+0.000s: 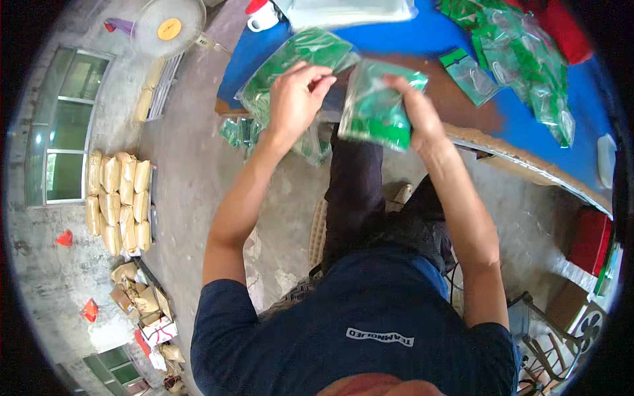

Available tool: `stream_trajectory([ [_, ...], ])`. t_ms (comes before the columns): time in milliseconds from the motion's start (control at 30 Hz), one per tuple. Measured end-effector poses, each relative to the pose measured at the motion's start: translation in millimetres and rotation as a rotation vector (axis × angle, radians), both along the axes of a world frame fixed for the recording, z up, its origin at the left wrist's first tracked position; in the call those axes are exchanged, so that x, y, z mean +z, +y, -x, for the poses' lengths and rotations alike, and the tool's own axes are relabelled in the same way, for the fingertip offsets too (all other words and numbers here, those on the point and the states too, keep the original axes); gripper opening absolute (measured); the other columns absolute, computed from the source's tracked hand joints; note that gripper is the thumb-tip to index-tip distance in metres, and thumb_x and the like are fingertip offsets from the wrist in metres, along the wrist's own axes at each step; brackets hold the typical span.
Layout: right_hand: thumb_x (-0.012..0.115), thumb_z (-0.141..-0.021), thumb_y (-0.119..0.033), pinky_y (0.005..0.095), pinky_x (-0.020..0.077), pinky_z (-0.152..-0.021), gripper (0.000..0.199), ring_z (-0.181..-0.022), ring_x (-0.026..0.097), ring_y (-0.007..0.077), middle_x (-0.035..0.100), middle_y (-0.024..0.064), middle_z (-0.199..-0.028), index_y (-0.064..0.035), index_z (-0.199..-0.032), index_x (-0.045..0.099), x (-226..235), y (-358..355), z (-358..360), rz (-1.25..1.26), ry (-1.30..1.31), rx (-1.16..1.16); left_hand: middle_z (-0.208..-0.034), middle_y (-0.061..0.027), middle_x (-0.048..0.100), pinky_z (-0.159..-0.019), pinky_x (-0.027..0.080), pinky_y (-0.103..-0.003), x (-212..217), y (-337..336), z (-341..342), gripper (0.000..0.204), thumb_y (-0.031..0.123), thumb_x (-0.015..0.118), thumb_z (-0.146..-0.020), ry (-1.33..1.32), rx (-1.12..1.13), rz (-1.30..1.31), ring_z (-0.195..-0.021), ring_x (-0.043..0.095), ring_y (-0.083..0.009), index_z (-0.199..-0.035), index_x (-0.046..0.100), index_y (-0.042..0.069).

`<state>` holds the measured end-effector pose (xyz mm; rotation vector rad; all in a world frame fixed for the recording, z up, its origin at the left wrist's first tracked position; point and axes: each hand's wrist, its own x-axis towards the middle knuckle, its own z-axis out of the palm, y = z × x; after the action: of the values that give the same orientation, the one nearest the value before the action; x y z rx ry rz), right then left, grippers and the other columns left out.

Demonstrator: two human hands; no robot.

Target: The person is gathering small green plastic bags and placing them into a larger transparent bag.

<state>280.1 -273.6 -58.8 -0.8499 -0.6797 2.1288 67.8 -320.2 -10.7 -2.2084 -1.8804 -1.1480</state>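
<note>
A clear plastic bag w/ green contents (378,109) is held up betw. both hands, just above the table's near edge. The right hand (417,112) is closed on the bag's right side at approx. 3 o'clock of it, thumb in front, fingers wrapped behind. The left hand (295,98) is pinched shut at the bag's upper left corner, approx. 10 o'clock; fingertips are bunched together, but whether the bag's edge itself is caught betw. them cannot be told, since that spot is blurred.

Directly behind the left hand, at 12 o'clock, a larger clear bag of green pieces (300,59) is seen lying on the blue table (409,36), its lower end hanging over the table edge. More small green packets (241,132) are seen below that edge at approx. 8 o'clock of the left hand. At 2 o'clock of the held bag, a single small packet (470,76) is laid flat on the table's brown patch; further right, a loose heap of clear bags w/ green contents (535,59) is spread. At the table's far end, approx. 11 o'clock, a white mug w/ red lid (261,16) is stood beside a flat stack of clear bags (347,12).

On the concrete floor at far left, approx. 9 o'clock, tan sacks (119,198) are stacked near a window (63,129)
</note>
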Motion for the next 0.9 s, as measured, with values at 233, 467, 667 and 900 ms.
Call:
stream_trajectory([
  [233,0.063,-0.089,-0.028,0.0373,0.0595,-0.07,0.033,-0.078,0.07,0.024,0.069,0.0121,-0.093,-0.001,-0.108,0.064,5,10,-8,-0.033,-0.069,0.071,-0.076,-0.0051,0.066,-0.056,0.048,-0.024,-2,10,1,0.013,0.008,0.076,-0.083,0.004,-0.035,0.074,-0.063,0.06,-0.0097,-0.094,0.073,0.002],
  [467,0.061,-0.091,-0.028,0.0388,0.0602,-0.075,0.029,-0.079,0.071,0.0229,0.071,0.0112,-0.095,-0.0034,-0.105,0.063,6,17,12,0.068,0.028,0.257,-0.078,-0.003,0.07,-0.06,0.048,-0.021,-13,17,4,0.008,0.005,0.071,-0.088,-0.232,-0.058,0.114,-0.066,0.059,-0.0039,-0.093,0.071,-0.001],
  [667,0.062,-0.09,-0.026,0.04,0.0603,-0.077,0.032,-0.081,0.071,0.0252,0.071,0.0133,-0.099,-0.0007,-0.11,0.063,-8,25,23,0.104,-0.013,0.178,-0.078,-0.0016,0.069,-0.062,0.047,-0.019,-6,19,3,0.009,0.006,0.071,-0.089,-0.233,-0.067,0.143,-0.068,0.058,-0.0028,-0.095,0.071,-0.002],
  [900,0.065,-0.088,-0.025,0.0386,0.0607,-0.069,0.03,-0.075,0.07,0.0222,0.07,0.0121,-0.094,-0.0014,-0.106,0.066,15,24,26,-0.037,-0.157,0.199,-0.079,-0.0005,0.069,-0.062,0.046,-0.019,7,14,11,0.013,0.008,0.072,-0.088,-0.304,-0.058,0.221,-0.069,0.057,-0.0027,-0.097,0.071,-0.001],
])
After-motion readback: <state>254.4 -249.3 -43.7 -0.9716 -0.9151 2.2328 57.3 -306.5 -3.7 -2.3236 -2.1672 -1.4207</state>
